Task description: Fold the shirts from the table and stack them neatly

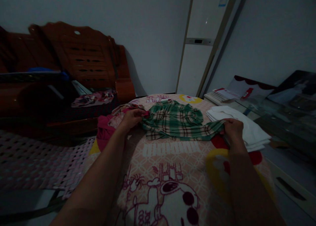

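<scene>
A green plaid shirt (172, 120) with white and dark stripes lies rumpled on a pink patterned cloth (170, 153). At the shirt's left end, my left hand (132, 119) is closed in a pinch on its edge. A small dark red bit shows at those fingertips; whether it belongs to the shirt I cannot tell. My right hand (233, 128) grips the end of a strip of the shirt, probably a sleeve, drawn out to the right. Beside my left hand is a heap of pink and patterned clothes (106, 127). Folded white cloth (243, 125) lies behind my right hand.
A carved wooden bench (81, 58) with clothing on its seat stands at the back left. Nearer on the left is a woven pink seat (44, 160). A tall white air conditioner (199, 58) stands by the wall. At right is a glass-topped table (283, 117) with papers (223, 94).
</scene>
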`<state>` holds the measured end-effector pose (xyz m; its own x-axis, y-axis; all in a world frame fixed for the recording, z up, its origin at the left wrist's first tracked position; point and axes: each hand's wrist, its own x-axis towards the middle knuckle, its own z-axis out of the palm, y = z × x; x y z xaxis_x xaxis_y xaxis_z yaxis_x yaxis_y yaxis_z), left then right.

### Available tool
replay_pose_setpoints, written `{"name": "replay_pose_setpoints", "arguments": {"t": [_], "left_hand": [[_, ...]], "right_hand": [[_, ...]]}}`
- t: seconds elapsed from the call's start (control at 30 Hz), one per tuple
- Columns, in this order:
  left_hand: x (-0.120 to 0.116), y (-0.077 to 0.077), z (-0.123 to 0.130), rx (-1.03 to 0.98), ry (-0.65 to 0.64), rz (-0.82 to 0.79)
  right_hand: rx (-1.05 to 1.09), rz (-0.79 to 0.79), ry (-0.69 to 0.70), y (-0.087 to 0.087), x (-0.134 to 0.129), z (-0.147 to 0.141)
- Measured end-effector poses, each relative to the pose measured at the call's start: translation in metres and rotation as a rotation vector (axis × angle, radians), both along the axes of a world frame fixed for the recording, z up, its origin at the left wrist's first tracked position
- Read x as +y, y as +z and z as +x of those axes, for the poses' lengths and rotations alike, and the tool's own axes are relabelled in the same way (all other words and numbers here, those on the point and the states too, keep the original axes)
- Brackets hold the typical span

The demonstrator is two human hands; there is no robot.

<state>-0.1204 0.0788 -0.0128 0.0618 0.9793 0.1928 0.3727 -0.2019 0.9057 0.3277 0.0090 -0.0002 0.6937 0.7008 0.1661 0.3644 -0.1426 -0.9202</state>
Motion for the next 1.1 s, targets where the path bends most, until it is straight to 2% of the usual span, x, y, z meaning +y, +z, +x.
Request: {"name": "replay_pose_setpoints", "arguments": {"t": [0.1, 0.23, 0.4, 0.47, 0.57, 0.67, 0.83, 1.0, 1.1], "left_hand": [[-0.004, 0.004, -0.003, 0.071, -0.075, -0.061], [-0.005, 0.002, -0.003, 0.172, -0.152, -0.089], [0.003, -0.009, 0.002, 0.438, -0.065, 0.14], [0.006, -0.013, 0.005, 0.431, -0.037, 0.196], [0.008, -0.012, 0.007, 0.299, -0.031, 0.251], [0.003, 0.0, 0.007, 0.155, -0.006, 0.308], [-0.017, 0.032, 0.008, -0.048, 0.002, 0.264], [-0.045, 0.062, -0.008, -0.155, -0.017, 0.3], [-0.064, 0.07, -0.026, -0.158, -0.099, 0.249]], "right_hand": [[0.008, -0.014, -0.005, -0.001, 0.001, 0.001], [0.017, 0.012, 0.01, -0.004, 0.002, 0.003], [0.034, 0.021, 0.025, -0.004, 0.002, 0.002], [0.041, 0.03, 0.021, -0.003, 0.002, 0.002], [0.06, 0.084, 0.011, -0.001, 0.004, 0.004], [0.082, 0.179, -0.03, 0.006, 0.004, 0.01], [0.059, 0.312, -0.128, 0.03, -0.006, 0.026], [0.037, 0.315, -0.201, 0.056, -0.037, 0.042], [0.054, 0.299, -0.242, 0.059, -0.06, 0.048]]}}
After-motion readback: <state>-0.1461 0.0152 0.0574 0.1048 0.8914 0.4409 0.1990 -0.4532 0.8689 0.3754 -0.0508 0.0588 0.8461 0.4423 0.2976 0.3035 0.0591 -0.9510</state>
